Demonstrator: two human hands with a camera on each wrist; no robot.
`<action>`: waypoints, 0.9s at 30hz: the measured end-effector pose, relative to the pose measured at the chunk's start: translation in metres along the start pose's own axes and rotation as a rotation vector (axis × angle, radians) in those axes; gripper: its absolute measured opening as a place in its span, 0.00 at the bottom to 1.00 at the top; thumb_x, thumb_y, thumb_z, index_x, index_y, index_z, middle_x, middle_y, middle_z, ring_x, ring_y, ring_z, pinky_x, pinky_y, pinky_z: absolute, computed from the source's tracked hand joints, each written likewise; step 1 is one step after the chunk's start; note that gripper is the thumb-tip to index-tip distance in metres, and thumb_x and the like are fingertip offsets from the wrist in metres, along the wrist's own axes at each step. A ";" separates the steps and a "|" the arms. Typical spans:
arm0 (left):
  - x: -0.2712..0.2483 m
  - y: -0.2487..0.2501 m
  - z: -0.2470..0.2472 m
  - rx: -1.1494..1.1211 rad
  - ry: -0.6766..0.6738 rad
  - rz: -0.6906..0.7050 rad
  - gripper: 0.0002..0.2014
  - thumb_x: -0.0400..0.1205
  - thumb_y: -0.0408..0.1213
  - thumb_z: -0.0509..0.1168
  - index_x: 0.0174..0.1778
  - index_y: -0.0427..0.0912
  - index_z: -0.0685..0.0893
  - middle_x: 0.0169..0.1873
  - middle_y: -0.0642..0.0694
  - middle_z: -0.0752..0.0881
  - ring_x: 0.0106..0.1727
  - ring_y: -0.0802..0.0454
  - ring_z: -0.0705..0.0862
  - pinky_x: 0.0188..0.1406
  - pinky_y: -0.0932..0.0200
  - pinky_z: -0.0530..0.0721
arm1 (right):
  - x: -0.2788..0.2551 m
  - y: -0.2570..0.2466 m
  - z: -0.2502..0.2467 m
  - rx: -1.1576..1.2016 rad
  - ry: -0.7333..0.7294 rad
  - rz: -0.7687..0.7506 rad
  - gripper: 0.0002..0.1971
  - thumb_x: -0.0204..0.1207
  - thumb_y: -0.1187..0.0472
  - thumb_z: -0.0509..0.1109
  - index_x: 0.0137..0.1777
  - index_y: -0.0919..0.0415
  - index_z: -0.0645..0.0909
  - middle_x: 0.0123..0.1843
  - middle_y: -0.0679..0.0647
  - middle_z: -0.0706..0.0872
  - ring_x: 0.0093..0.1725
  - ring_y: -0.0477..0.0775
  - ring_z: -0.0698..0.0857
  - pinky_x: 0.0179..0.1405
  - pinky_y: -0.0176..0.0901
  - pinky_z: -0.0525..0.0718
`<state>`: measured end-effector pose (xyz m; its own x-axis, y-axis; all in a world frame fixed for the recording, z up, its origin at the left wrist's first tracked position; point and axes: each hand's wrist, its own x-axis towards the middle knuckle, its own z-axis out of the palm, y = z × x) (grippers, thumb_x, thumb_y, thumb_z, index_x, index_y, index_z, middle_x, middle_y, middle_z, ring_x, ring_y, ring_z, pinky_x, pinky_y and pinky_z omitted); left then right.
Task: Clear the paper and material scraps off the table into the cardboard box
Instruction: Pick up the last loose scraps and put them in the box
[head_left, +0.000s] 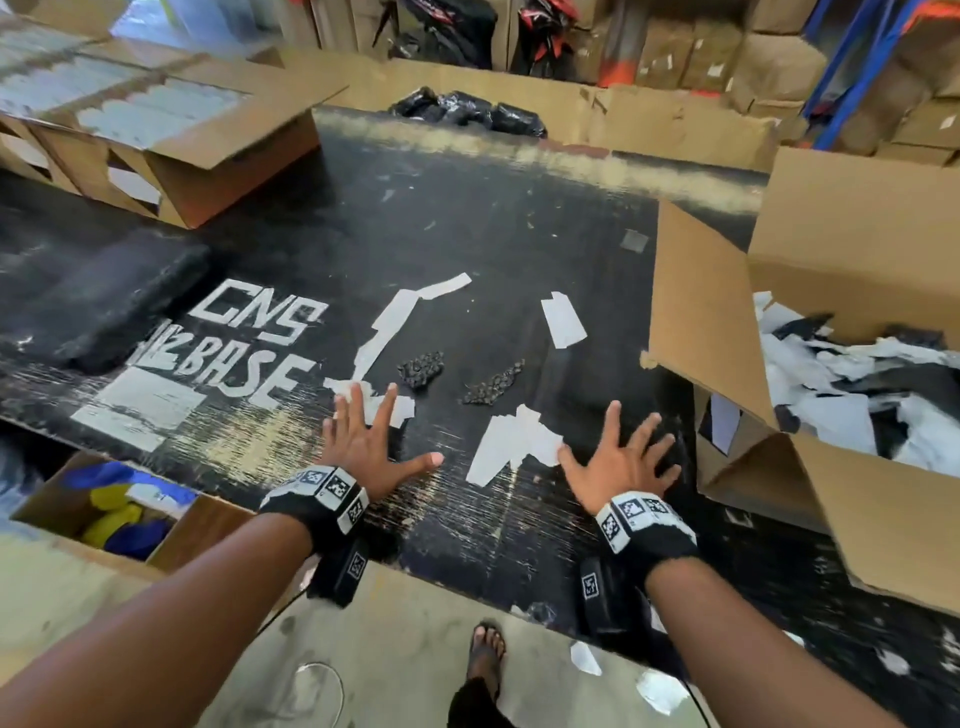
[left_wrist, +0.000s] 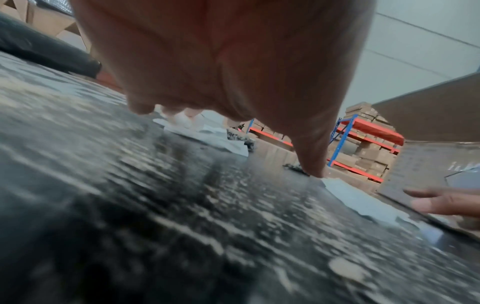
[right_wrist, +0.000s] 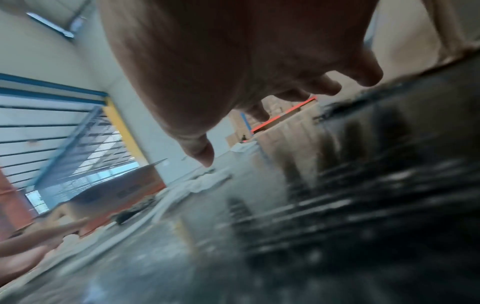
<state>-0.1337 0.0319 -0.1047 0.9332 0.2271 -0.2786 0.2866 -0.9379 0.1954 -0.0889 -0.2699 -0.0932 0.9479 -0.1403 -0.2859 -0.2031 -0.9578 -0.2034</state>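
White paper scraps lie on the black table (head_left: 467, 519): a long torn strip (head_left: 392, 325), a short piece (head_left: 563, 319) and a folded piece (head_left: 511, 447) near the front. Two dark crumbly material scraps (head_left: 421, 369) (head_left: 493, 384) sit between them. My left hand (head_left: 371, 441) is spread flat, fingers over a crumpled white scrap (head_left: 402, 408). My right hand (head_left: 621, 457) is spread flat just right of the folded piece, holding nothing. The open cardboard box (head_left: 701, 312) stands at the right, with white and black scraps inside. In the left wrist view the left thumb (left_wrist: 311, 160) points down at the table.
A flat cardboard box (head_left: 208, 156) sits at the table's back left, black bags (head_left: 467, 111) at the back. A box with blue and yellow items (head_left: 119, 514) stands on the floor at left. A sandalled foot (head_left: 485, 654) and white scraps (head_left: 660, 691) are on the floor in front.
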 end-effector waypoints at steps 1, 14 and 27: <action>0.008 0.002 0.002 -0.010 -0.014 0.015 0.65 0.57 0.91 0.42 0.86 0.60 0.29 0.85 0.34 0.27 0.86 0.32 0.31 0.85 0.30 0.41 | 0.008 -0.005 0.002 0.002 -0.037 0.025 0.50 0.73 0.24 0.52 0.87 0.48 0.37 0.87 0.70 0.36 0.84 0.77 0.37 0.78 0.80 0.46; 0.070 0.001 -0.039 -0.184 0.018 0.427 0.53 0.68 0.64 0.65 0.89 0.55 0.50 0.88 0.39 0.51 0.89 0.37 0.49 0.84 0.34 0.61 | 0.017 -0.101 -0.015 -0.003 -0.229 -0.450 0.56 0.68 0.40 0.75 0.87 0.43 0.40 0.89 0.60 0.39 0.87 0.68 0.42 0.82 0.67 0.59; 0.132 0.005 -0.042 -0.238 -0.194 0.495 0.46 0.81 0.51 0.69 0.89 0.56 0.47 0.89 0.44 0.48 0.90 0.46 0.46 0.84 0.49 0.60 | 0.020 -0.146 -0.003 0.052 -0.276 -0.433 0.37 0.81 0.65 0.65 0.87 0.49 0.54 0.90 0.55 0.44 0.88 0.60 0.43 0.82 0.57 0.58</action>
<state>-0.0002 0.0684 -0.1014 0.9181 -0.2964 -0.2632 -0.1115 -0.8302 0.5462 -0.0396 -0.1334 -0.0661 0.8489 0.3446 -0.4007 0.1750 -0.8987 -0.4021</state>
